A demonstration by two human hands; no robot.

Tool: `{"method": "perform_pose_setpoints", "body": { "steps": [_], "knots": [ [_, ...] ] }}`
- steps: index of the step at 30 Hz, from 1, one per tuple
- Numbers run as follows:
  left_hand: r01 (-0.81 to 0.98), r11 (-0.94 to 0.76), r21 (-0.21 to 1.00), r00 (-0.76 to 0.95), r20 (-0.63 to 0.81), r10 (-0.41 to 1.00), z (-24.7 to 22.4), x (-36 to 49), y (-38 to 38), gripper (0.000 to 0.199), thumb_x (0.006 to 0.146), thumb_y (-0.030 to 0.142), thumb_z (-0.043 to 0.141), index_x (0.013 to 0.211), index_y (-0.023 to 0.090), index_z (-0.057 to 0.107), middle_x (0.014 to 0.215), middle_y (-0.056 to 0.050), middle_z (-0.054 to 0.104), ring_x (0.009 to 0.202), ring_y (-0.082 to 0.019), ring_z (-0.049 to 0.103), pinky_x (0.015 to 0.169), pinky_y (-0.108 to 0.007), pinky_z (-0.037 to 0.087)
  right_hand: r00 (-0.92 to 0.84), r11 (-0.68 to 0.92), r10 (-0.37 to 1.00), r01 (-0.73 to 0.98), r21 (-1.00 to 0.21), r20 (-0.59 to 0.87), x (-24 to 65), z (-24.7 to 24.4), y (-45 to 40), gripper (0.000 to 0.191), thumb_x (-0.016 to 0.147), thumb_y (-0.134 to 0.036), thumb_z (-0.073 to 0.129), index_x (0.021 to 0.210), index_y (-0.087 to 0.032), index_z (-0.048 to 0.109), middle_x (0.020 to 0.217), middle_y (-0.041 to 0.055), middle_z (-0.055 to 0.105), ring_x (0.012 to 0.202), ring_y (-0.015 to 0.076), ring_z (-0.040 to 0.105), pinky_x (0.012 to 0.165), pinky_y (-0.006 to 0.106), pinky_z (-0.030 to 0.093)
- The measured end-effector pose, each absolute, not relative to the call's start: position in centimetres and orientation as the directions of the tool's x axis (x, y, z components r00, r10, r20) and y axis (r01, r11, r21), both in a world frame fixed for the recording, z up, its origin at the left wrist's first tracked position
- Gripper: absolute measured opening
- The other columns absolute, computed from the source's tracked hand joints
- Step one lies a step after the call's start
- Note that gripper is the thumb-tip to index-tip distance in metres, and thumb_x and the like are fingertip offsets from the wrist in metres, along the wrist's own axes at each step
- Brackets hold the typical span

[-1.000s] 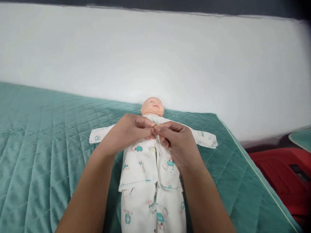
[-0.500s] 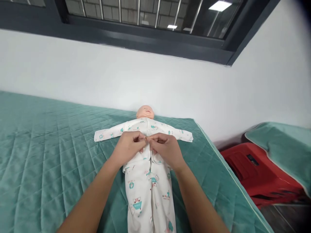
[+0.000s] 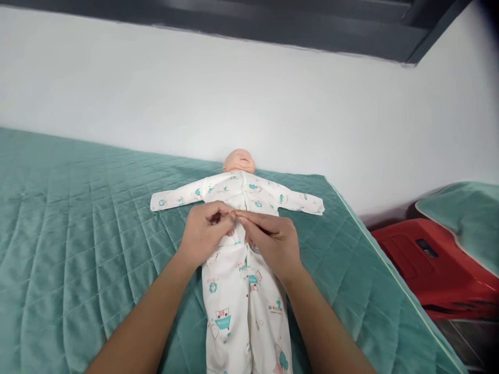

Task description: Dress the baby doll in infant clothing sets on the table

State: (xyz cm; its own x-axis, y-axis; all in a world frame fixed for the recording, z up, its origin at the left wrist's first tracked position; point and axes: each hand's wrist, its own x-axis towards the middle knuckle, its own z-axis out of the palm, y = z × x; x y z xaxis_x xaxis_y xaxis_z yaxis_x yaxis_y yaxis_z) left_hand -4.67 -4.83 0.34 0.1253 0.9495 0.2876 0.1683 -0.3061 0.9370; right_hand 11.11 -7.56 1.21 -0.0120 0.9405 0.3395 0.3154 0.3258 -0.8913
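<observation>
A doll with a bald pinkish head (image 3: 239, 160) lies on its back in a white printed top (image 3: 259, 196) and white printed trousers (image 3: 228, 311). Both sleeves stretch out to the sides. Over the front of the top, near the waist, my left hand (image 3: 206, 231) and my right hand (image 3: 273, 241) meet with pinched fingertips. Each pinches the top's front edge at the middle line. A small button shows higher on the chest; whatever fastening lies between my fingertips is hidden.
Green quilted cover (image 3: 78, 249) spreads under the doll, its edge running down at the right. A white wall (image 3: 175, 93) rises behind the head. On the right a red plastic object (image 3: 432, 265) sits lower, partly under green cloth (image 3: 463, 218).
The view has tilted down and come closer, so the window bars have left the picture. Both hands remain pinched together at the front of the top, slightly lower on it.
</observation>
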Motion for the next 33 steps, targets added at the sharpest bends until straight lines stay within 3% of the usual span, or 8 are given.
{"method": "perform_pose_setpoints", "body": {
  "steps": [4,8,15,21,24,27,33],
  "knots": [
    [0.097,-0.300,0.949,0.115,0.288,0.951,0.3,-4.7,-4.9,0.017,0.085,0.022,0.058,0.069,0.018,0.064,0.056,0.003,0.062,0.056,-0.011,0.057,0.059,-0.024,0.045,-0.018,0.233,0.972,0.223,-0.946,0.235,11.2,1.3,-7.5,0.022,0.085,-0.032,0.069,0.104,-0.030,0.080,0.055,-0.0039,0.059,0.051,0.0102,0.046,0.052,0.026,0.039],
    [0.125,-0.413,0.902,0.151,0.394,0.906,0.1,-4.7,-4.8,0.018,0.092,0.029,0.058,0.082,0.020,0.069,0.065,0.002,0.064,0.061,-0.012,0.058,0.062,-0.025,0.045,-0.010,0.124,0.992,0.080,-0.989,0.124,11.7,1.2,-7.1,0.022,0.083,-0.036,0.072,0.103,-0.029,0.080,0.051,-0.0049,0.054,0.050,0.0091,0.042,0.050,0.025,0.035],
    [0.171,-0.490,0.855,0.141,0.471,0.871,-0.2,-4.4,-4.9,0.014,0.093,0.028,0.060,0.088,0.023,0.071,0.074,0.002,0.067,0.068,-0.012,0.060,0.069,-0.027,0.048,0.021,0.106,0.994,0.000,-0.994,0.106,12.3,1.2,-6.8,0.019,0.081,-0.037,0.074,0.093,-0.025,0.081,0.050,-0.0051,0.054,0.050,0.0094,0.042,0.052,0.026,0.036],
    [0.339,-0.571,0.748,0.041,0.594,0.803,-0.9,-4.2,-4.3,0.013,0.093,0.028,0.058,0.092,0.023,0.070,0.098,-0.003,0.072,0.098,-0.019,0.063,0.092,-0.035,0.048,0.152,0.194,0.971,-0.050,-0.980,0.184,12.7,0.6,-6.2,0.026,0.087,-0.044,0.066,0.077,-0.021,0.073,0.064,-0.0009,0.062,0.055,0.0110,0.048,0.054,0.026,0.039],
    [0.378,-0.588,0.715,0.068,0.612,0.788,-1.3,-4.2,-3.6,0.014,0.093,0.028,0.058,0.099,0.024,0.071,0.108,-0.004,0.071,0.109,-0.021,0.060,0.101,-0.038,0.044,0.249,0.318,0.913,0.061,-0.946,0.323,13.1,0.0,-5.5,0.022,0.089,-0.039,0.064,0.075,-0.022,0.068,0.077,0.0009,0.065,0.074,0.0144,0.059,0.072,0.029,0.047],
    [0.400,-0.604,0.690,0.141,0.605,0.784,-1.4,-4.2,-3.3,0.014,0.092,0.029,0.060,0.099,0.025,0.071,0.115,-0.004,0.069,0.116,-0.022,0.056,0.107,-0.041,0.041,0.179,0.391,0.886,0.207,-0.897,0.428,13.4,-0.5,-4.9,0.011,0.089,-0.032,0.064,0.082,-0.024,0.068,0.098,0.0035,0.068,0.097,0.0186,0.062,0.090,0.033,0.048],
    [0.424,-0.587,0.689,0.211,0.556,0.804,-1.1,-4.2,-3.4,0.011,0.091,0.029,0.063,0.097,0.027,0.072,0.123,-0.003,0.065,0.122,-0.023,0.052,0.111,-0.043,0.036,0.035,0.397,0.897,0.373,-0.839,0.441,13.4,-0.7,-4.7,0.011,0.089,-0.029,0.064,0.079,-0.025,0.069,0.116,0.0044,0.064,0.119,0.0230,0.056,0.103,0.039,0.042]
  ]
}}
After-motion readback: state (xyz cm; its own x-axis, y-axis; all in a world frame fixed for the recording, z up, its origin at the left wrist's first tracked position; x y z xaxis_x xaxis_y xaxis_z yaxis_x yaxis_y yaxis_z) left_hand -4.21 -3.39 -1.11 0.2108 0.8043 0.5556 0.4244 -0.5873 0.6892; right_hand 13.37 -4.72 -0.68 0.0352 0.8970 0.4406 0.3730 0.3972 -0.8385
